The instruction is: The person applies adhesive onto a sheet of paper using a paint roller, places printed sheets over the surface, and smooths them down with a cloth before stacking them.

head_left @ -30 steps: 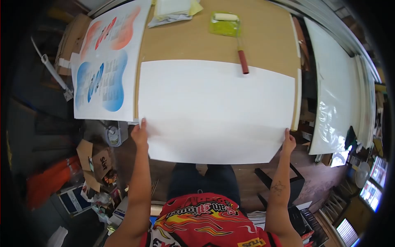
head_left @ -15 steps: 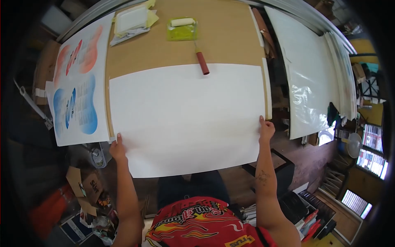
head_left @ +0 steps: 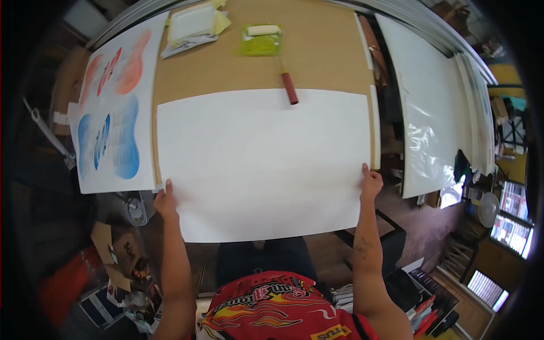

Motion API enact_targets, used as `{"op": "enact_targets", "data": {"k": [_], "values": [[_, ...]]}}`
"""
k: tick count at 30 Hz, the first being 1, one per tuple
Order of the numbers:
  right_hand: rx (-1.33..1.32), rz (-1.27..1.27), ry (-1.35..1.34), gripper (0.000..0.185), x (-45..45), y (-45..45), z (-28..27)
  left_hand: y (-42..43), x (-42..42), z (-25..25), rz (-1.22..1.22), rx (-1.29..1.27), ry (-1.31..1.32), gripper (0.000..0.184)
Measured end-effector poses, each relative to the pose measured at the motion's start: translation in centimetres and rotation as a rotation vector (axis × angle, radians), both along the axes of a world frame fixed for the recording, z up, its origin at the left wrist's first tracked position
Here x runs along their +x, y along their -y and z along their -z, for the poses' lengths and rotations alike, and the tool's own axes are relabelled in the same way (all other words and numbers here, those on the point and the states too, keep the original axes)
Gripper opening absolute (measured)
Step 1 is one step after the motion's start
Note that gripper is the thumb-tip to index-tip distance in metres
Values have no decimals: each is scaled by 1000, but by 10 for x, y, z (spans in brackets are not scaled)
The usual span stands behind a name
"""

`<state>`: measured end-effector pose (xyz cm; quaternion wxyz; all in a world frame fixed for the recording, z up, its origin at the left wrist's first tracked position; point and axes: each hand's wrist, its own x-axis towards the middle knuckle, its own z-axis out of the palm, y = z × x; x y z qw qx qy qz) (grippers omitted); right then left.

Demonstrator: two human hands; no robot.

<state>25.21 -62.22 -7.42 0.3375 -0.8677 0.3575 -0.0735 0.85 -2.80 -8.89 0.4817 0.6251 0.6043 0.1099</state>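
Note:
A large blank white sheet [head_left: 263, 153] covers the near part of a brown board-topped table [head_left: 204, 76], and its near end hangs past the table's front toward my body. My left hand [head_left: 166, 199] grips the sheet's left edge, thumb on top and fingers hidden beneath. On the right edge my right hand [head_left: 371, 182] pinches the sheet the same way. Near the sheet's far edge, the red handle [head_left: 289, 89] of a paint roller overlaps the paper. Its cream roller sleeve [head_left: 263, 30] rests on a yellow-green tray [head_left: 260, 45].
At the left lies a sheet printed with red and blue shapes [head_left: 116, 136]. A white tray with papers [head_left: 192, 24] sits at the back left. To the right, past a dark gap, stands a plastic-covered white stack [head_left: 428, 124]. An open cardboard box [head_left: 122, 249] is low at left.
The view has shifted slightly, so the table and its things appear a little further right. Both hands keep hold of the sheet's edges, and the sheet lies nearly as before.

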Motion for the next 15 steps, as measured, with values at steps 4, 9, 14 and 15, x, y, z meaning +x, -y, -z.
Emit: {"op": "enact_targets", "data": {"k": [4, 9, 14, 15], "values": [[99, 11, -76, 49, 0, 9, 7, 11, 0, 4, 10, 361, -67, 63], [-348, -312, 159, 55, 10, -54, -29, 91, 35, -68, 663, 974, -82, 70], [-39, -768, 276, 82, 106, -237, -69, 96, 121, -73, 1072, 871, -149, 88], [5, -794, 118, 90, 120, -269, -92, 96, 123, -66, 1104, 862, -162, 88]]}}
